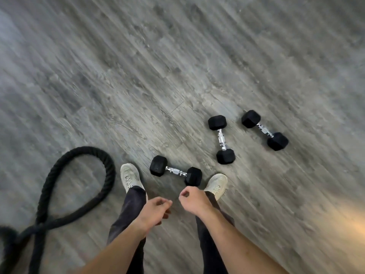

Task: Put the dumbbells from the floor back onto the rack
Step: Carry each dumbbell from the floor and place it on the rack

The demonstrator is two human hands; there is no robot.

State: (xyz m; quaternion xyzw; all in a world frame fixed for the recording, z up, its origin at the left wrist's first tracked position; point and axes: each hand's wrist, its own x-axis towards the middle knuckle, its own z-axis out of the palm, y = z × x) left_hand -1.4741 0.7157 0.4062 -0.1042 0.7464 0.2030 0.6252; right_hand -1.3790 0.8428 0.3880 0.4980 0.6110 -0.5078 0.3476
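Three black hex dumbbells with chrome handles lie on the grey wood-look floor. The nearest dumbbell lies between my two shoes. A second dumbbell lies farther right, and a third dumbbell lies right of that. My left hand hangs above my left leg with fingers loosely curled, holding nothing. My right hand hovers just below the nearest dumbbell's right head, fingers loosely curled, also holding nothing. No rack is in view.
A thick black battle rope loops on the floor to the left of my left shoe. My right shoe stands right of the nearest dumbbell. Bare floor stretches ahead and to the right.
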